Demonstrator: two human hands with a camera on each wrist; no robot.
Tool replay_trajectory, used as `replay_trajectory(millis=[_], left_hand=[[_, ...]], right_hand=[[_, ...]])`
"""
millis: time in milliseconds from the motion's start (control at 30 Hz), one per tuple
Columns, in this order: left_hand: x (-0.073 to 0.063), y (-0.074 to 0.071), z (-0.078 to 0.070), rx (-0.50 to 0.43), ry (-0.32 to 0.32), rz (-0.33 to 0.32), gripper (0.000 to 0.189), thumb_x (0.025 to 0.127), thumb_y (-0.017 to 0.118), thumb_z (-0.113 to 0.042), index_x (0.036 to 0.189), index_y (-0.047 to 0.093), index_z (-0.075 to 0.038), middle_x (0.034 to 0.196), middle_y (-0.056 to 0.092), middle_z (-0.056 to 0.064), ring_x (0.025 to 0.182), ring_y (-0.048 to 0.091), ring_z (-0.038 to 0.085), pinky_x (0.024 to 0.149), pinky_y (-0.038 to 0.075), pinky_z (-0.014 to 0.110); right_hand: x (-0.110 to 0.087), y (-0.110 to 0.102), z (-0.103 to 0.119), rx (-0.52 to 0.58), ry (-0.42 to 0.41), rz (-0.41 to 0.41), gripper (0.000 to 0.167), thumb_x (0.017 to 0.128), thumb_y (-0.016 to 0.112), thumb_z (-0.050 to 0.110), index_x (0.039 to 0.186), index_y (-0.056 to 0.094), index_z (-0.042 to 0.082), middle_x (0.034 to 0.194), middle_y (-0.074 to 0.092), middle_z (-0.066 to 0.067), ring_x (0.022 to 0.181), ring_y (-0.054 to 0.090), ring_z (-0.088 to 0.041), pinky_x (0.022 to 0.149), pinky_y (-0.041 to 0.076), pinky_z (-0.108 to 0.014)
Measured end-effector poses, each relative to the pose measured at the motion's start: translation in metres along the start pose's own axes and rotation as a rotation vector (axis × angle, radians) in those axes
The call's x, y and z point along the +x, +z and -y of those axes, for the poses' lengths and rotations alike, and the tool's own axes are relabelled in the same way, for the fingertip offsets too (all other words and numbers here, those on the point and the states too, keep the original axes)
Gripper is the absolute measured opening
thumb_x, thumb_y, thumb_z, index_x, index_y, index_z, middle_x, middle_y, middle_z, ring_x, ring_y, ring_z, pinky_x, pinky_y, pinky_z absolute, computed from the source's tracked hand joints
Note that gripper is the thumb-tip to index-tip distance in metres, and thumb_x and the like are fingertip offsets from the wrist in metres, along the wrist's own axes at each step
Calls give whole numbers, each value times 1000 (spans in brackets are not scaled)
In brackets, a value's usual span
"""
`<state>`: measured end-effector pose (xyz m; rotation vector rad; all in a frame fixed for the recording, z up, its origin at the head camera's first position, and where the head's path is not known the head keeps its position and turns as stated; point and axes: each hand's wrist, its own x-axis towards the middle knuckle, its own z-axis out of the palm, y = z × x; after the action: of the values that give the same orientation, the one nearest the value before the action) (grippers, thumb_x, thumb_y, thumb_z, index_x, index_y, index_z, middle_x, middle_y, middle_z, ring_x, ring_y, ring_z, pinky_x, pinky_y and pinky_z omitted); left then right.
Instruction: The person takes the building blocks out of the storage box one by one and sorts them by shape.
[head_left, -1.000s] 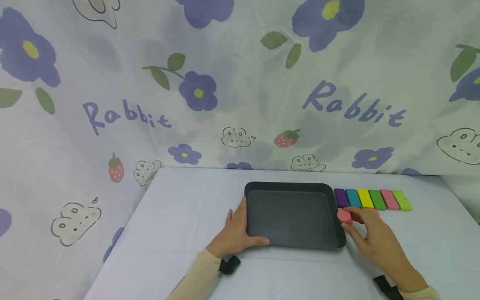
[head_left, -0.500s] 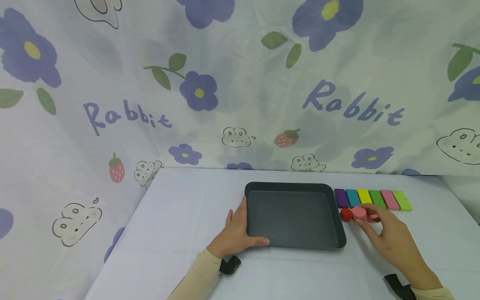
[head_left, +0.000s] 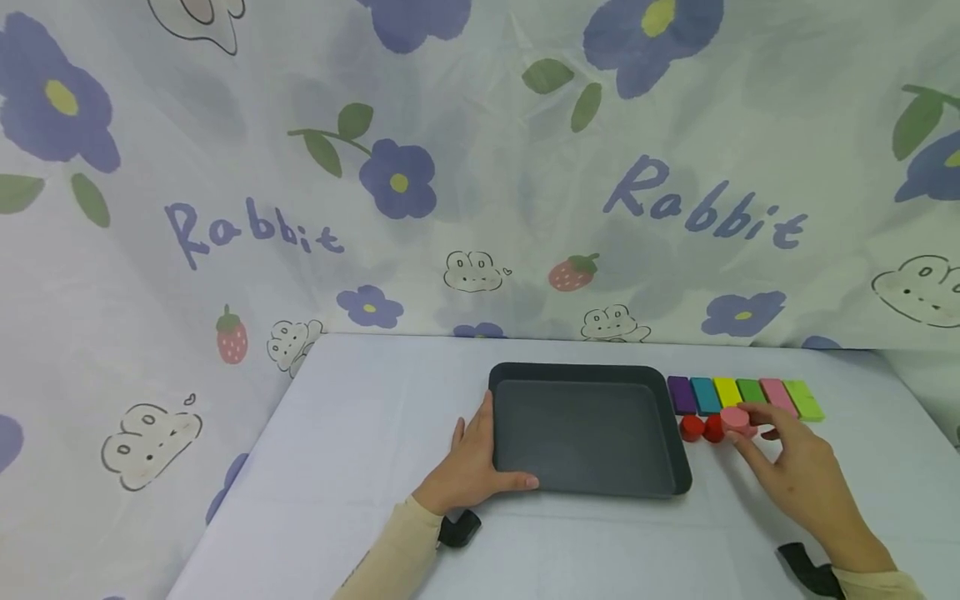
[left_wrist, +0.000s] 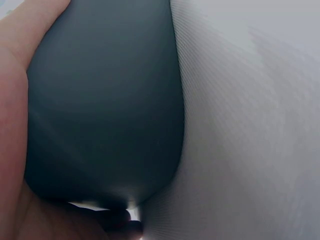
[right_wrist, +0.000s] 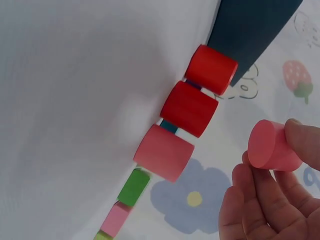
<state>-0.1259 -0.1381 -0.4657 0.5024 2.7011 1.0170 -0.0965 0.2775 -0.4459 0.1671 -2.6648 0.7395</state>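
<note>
My right hand (head_left: pixel 795 467) pinches a pink cylinder block (right_wrist: pixel 272 145) between thumb and fingers, held above the table. Below it a row of short cylinders stands on the cloth: a red cylinder (right_wrist: pixel 211 69) nearest the tray, a second red cylinder (right_wrist: pixel 189 108), then another pink cylinder (right_wrist: pixel 164 152), partly hidden in the head view. My left hand (head_left: pixel 468 475) rests against the near left corner of a dark grey rectangular tray (head_left: pixel 588 487), its fingers extended along the left side and its thumb along the front rim. The tray's dark side wall (left_wrist: pixel 105 100) fills much of the left wrist view.
Behind the cylinders lies a row of flat rectangular blocks: purple (head_left: pixel 682 396), blue (head_left: pixel 705 396), yellow (head_left: pixel 726 392), green (head_left: pixel 751 391), pink (head_left: pixel 778 397) and lime (head_left: pixel 804 401). A patterned curtain (head_left: pixel 510 183) hangs behind the white-clothed table (head_left: pixel 360 417).
My right hand has moved right along the cylinder row, away from the tray, with the pink cylinder pinched, leaving both red cylinders uncovered. My left hand and the tray stay put.
</note>
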Motion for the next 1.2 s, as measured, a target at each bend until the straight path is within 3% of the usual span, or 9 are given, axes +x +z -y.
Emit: replay_trajectory(millis=[233, 533, 833, 1200], left_hand=[[1, 0, 2, 4, 4, -8, 139, 74, 80, -65, 159, -10, 0, 168, 4, 15, 153, 10, 29, 120, -1, 59], [0, 0, -1, -13, 8, 0, 138, 75, 80, -64, 159, -10, 0, 167, 3, 15, 153, 9, 29, 120, -2, 59], [-1, -1, -2, -11, 2, -3, 138, 75, 80, -64, 159, -10, -1, 167, 4, 15, 153, 10, 29, 120, -3, 58], [-1, -1, -1, -12, 5, -6, 139, 74, 79, -67, 159, -10, -1, 168, 4, 15, 154, 9, 28, 120, -3, 58]], right_hand=[[3, -2, -6, -2, 56, 17, 50, 85, 82, 16, 125, 58, -2, 108, 65, -23, 93, 59, -38, 71, 45, -35], [2, -6, -15, -20, 164, 61, 58, 91, 77, 27, 130, 51, -8, 114, 61, -32, 98, 57, -47, 75, 50, -62], [1, -5, -23, -38, 191, 21, 57, 92, 75, 23, 130, 49, -12, 112, 62, -36, 87, 60, -47, 70, 52, -58], [4, -6, -31, -53, 252, 50, 54, 94, 71, 16, 129, 46, -15, 113, 60, -39, 87, 60, -49, 70, 51, -59]])
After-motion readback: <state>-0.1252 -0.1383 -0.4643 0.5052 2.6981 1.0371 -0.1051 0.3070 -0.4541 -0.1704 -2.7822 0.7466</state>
